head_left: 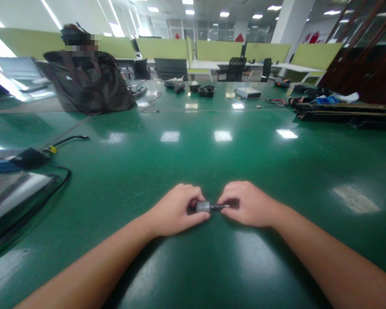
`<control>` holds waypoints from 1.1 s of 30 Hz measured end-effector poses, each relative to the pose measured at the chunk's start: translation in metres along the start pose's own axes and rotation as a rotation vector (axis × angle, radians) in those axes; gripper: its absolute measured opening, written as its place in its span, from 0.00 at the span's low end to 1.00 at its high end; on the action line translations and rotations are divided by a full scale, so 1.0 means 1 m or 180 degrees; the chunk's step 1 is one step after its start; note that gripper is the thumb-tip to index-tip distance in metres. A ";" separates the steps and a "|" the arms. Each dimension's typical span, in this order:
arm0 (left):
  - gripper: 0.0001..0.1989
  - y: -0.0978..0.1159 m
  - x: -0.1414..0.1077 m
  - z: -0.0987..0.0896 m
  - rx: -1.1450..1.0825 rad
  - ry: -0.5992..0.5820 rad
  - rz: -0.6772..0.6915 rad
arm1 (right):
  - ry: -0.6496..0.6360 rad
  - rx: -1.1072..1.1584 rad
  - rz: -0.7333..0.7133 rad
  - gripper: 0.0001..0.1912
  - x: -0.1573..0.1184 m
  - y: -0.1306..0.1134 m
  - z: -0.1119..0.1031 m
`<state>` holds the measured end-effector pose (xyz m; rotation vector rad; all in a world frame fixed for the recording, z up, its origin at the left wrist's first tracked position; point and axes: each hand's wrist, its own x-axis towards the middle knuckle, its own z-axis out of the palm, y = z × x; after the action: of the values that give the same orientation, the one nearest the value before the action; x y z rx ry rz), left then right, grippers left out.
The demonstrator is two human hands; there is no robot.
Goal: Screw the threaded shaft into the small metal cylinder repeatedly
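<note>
A small cylindrical part point(203, 207), silvery grey with a narrow dark shaft, is held level just above or on the green tabletop; the gap beneath it cannot be judged. My left hand point(178, 210) grips its thick grey end between thumb and curled fingers. From the other side, my right hand point(249, 204) pinches the tip of the thin shaft with thumb and forefinger. The part's left end is hidden inside my left hand. Its exact kind cannot be made out.
The glossy green table point(193, 159) reflects ceiling lights. A dark bag point(93, 86) stands at the far left. Nearer left lie a blurred flat device point(16, 193) and black cable point(62, 180). A white box point(248, 92) sits at the back; dark panels point(347, 113) lie at right.
</note>
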<state>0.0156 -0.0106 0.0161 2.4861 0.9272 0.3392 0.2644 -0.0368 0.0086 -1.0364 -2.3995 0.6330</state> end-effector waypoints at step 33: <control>0.11 -0.003 -0.004 0.001 0.0025 0.0020 0.0009 | -0.0187 0.0065 0.0269 0.07 -0.007 0.014 -0.013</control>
<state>0.0113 -0.0113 0.0133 2.4950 0.9292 0.3453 0.2832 -0.0304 0.0094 -1.1305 -2.4043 0.7255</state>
